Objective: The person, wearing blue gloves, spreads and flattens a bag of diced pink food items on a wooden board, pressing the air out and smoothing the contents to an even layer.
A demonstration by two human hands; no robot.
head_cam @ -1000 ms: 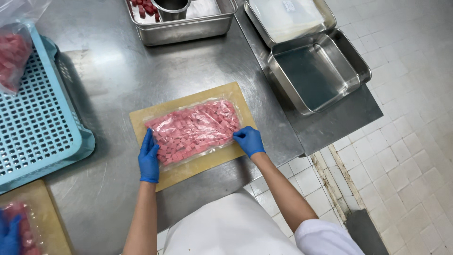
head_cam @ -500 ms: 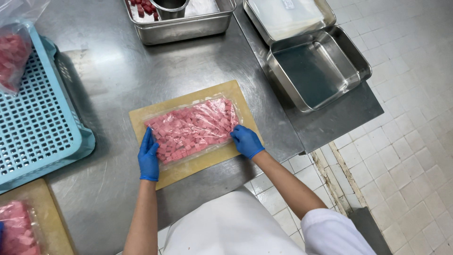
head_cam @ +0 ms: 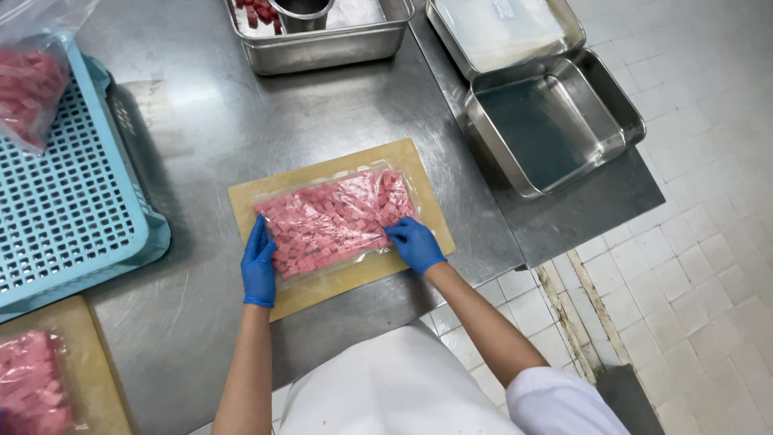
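Blue nitrile gloves cover both hands, and both rest on a clear plastic bag of diced pink meat (head_cam: 334,221) that lies flat on a tan cutting board (head_cam: 427,209) near the front edge of the stainless steel table (head_cam: 209,121). The left hand (head_cam: 259,266) lies with fingers extended along the bag's left end, pressing rather than gripping. The right hand (head_cam: 415,244) sits at the bag's near right corner, fingers laid flat on the film; neither hand is closed around anything.

By the look of it, the bag is soft and floppy, fairly heavy for its size, and its film likely slick under gloves. The cubes would shift if one end were lifted alone, so a hold at both short ends, or a palm slid underneath, seems the safest grip.

To the left stands a light blue perforated crate (head_cam: 64,209), with another bag of meat (head_cam: 28,89) resting at its far corner. Far across the table sit a steel pan (head_cam: 322,40), a lidded steel tray (head_cam: 503,32), and an empty steel tray (head_cam: 555,121) to the right. A second board with a filled bag (head_cam: 32,387) shows at the near left.
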